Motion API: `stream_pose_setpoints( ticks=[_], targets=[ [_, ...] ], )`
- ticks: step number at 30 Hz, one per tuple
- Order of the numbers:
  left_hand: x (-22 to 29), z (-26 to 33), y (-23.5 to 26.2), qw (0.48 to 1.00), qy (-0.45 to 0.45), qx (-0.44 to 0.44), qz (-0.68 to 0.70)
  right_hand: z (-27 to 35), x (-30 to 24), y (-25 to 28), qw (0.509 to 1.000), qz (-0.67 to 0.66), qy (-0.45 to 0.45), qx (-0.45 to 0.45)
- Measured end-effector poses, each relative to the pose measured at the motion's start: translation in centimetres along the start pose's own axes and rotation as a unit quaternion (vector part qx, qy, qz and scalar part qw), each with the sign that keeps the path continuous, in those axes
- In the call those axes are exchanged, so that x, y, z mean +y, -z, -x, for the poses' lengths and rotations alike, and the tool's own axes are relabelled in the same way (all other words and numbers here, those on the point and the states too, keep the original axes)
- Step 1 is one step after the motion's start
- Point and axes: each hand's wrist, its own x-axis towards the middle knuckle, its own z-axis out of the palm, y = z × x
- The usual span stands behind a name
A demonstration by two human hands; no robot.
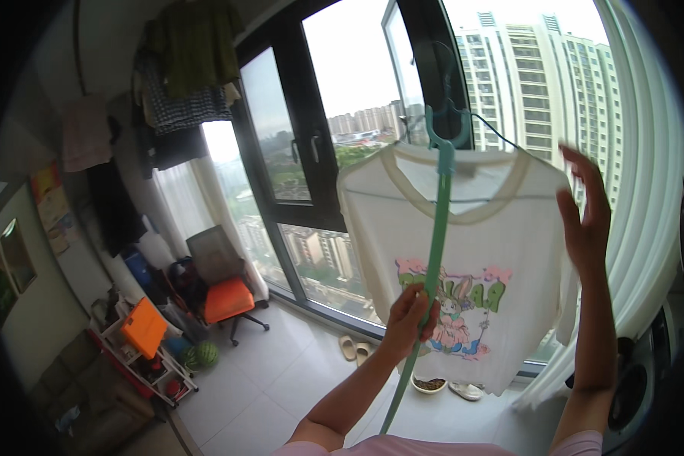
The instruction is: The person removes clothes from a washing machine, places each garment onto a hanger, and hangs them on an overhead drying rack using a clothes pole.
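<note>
Gripping green pole [432, 266], left hand [410, 319] raised

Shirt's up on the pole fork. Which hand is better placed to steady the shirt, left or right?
Right, probably. The right hand is open and raised beside the white shirt, next to its sleeve edge, holding nothing. The left hand is closed round the green pole that carries the hanger, so it looks tied up.

Left hand [410, 315] clenched; right hand [585, 213] spread

shirt [471, 258] hangs before the window [342, 114], chair [220, 285] at left.
</note>
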Motion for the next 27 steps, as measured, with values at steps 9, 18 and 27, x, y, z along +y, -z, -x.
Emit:
stream_pose_setpoints(
  ticks=[9,18,27],
  targets=[
    [11.7,-8.5,-4.0,0.987,-0.156,0.032,-0.035,25.7,-5.8,-8.4,0.813,-0.402,-0.309,-0.284],
    [23.7,-15.2,-0.4,0.96,-0.269,0.06,-0.044,37.0,-11.0,-11.9,0.625,-0.48,-0.405,-0.464],
    [34.6,-15.3,8.8,0.831,-0.376,0.147,-0.382,23.6,-16.9,-27.2,0.731,-0.469,-0.445,-0.218]
  ],
)
